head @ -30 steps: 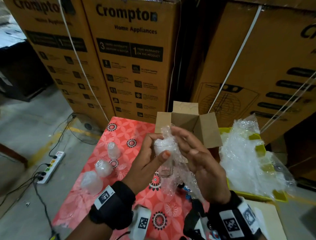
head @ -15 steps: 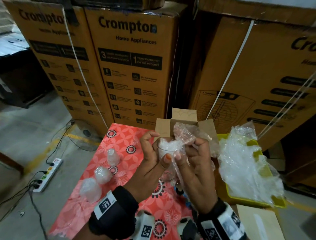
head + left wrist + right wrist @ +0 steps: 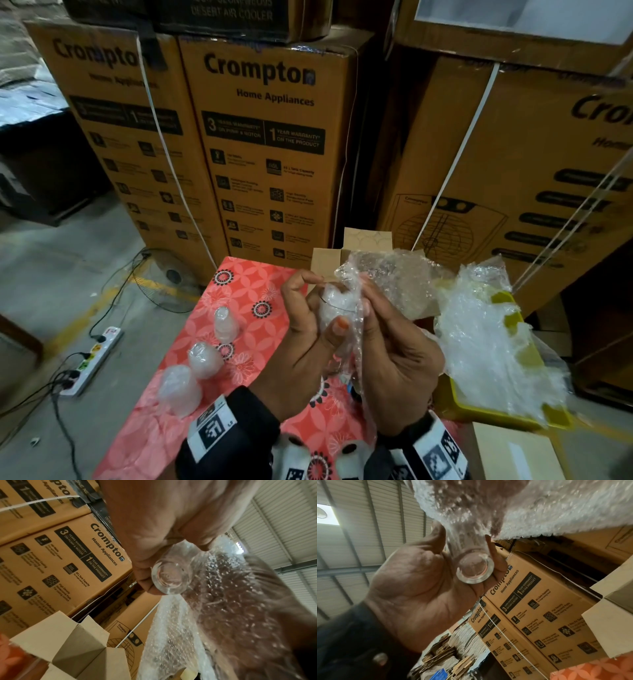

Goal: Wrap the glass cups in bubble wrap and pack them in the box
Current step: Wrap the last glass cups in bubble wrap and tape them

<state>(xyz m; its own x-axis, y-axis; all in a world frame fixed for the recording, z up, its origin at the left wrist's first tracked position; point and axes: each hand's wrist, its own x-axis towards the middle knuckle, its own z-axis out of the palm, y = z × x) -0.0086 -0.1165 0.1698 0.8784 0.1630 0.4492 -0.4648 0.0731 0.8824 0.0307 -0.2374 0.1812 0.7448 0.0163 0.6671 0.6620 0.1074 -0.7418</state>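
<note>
Now: glass cup (image 3: 337,310) mid-wrap, held above the table (image 3: 246,294).
My left hand (image 3: 303,346) fingers curl round it; right hand (image 3: 394,356) fingers pinch bubble wrap (image 3: 394,274) against it. Box (image 3: 356,250) open behind.

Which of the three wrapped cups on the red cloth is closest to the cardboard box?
The smallest-looking wrapped cup, at the far end of the row. The middle cup and near cup stand farther from the open box, closer to the person.
</note>
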